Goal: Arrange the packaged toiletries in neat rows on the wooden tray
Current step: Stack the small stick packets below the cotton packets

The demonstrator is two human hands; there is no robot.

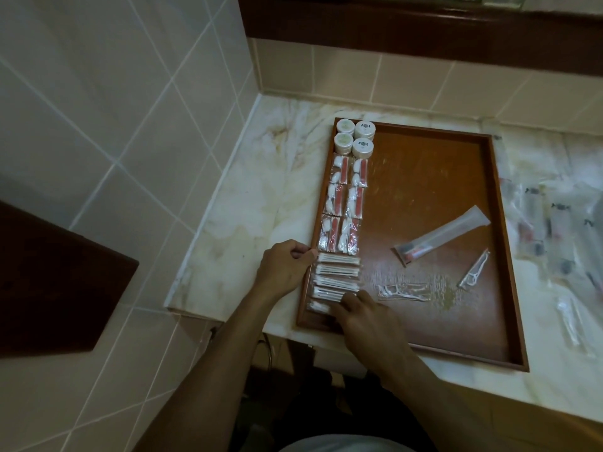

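A wooden tray (424,164) lies on the marble counter. Along its left side stand several round white jars (355,138), then two columns of clear packets with red strips (342,207), then a stack of cotton swab packets (337,275). My left hand (284,272) rests at the tray's left rim, its curled fingers touching the top swab packet. My right hand (362,318) presses its fingers on the lower swab packets. A toothbrush packet (442,236) and floss pick packets (474,269) lie loose on the tray.
Several more clear packets (561,239) lie scattered on the marble counter (248,203) right of the tray. Tiled walls close the corner on the left and behind. A dark wooden surface (49,282) juts in at lower left.
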